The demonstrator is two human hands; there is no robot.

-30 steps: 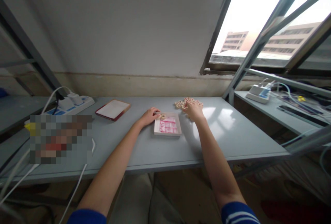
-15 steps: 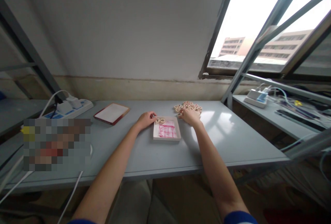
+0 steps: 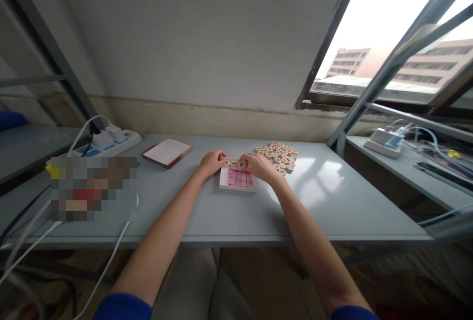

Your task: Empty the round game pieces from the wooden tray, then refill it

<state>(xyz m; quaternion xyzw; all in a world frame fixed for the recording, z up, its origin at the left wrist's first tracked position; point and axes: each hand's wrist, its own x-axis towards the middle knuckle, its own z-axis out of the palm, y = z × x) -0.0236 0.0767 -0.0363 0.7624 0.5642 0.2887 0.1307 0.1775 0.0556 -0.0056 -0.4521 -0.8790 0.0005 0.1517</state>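
You can't read any text here: the marks on the round pieces point(image 3: 278, 154) are too small and blurred.

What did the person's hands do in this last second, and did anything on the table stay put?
The right hand left the pile of wooden discs and came left to the far edge of the shallow box, where the row of discs has grown from about one to three. The left hand stayed at the box's far left corner. Box, red-edged lid and power strip kept their places.
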